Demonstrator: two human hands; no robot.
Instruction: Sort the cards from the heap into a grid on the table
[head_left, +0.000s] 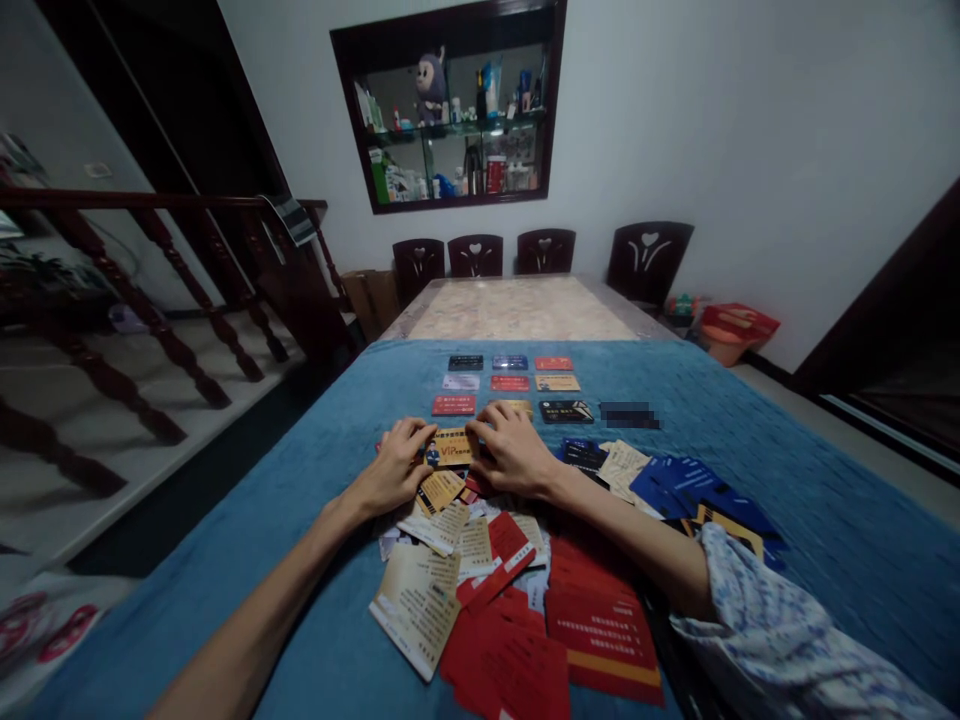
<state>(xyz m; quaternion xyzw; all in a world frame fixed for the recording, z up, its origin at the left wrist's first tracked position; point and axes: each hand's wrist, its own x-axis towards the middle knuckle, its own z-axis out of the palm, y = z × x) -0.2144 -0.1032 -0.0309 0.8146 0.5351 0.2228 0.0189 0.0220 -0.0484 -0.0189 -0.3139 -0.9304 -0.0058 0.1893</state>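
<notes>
Card rows (pixel 510 385) behind card pile (pixel 495 590), on cloth (pixel 750 400)

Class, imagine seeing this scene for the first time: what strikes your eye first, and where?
A loose heap of red and cream cards sprawls on the blue cloth nearest the camera. At its far edge the left hand and right hand touch an orange VIP card, with neat rows of cards beyond.
</notes>
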